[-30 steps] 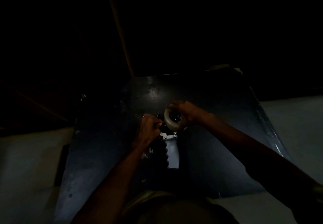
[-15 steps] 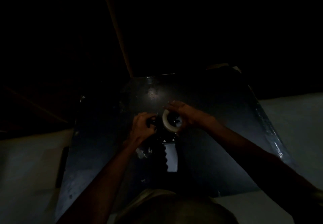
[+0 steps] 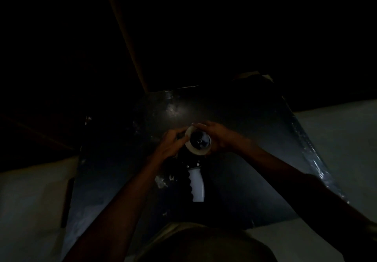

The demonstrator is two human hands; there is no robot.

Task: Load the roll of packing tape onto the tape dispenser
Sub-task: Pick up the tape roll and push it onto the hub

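Observation:
The scene is very dark. A pale roll of packing tape (image 3: pixel 192 149) sits around the dark hub of the tape dispenser, whose white scalloped handle (image 3: pixel 196 186) points toward me on a dark table (image 3: pixel 244 180). My right hand (image 3: pixel 216 137) grips the roll's right and far side. My left hand (image 3: pixel 170 144) holds the roll's left side and the dispenser's dark frame beside it. The dispenser's front end is hidden in shadow under my hands.
A crumpled scrap of clear film (image 3: pixel 163 181) lies left of the handle. A clear plastic strip (image 3: pixel 312 153) runs along the table's right edge. Pale floor (image 3: pixel 30 190) shows on both sides. A large dark box edge (image 3: pixel 126 37) rises behind the table.
Both hands and the roll shifted slightly away from me along the dispenser. The left hand moved from the frame up against the roll's left side. The handle shows more.

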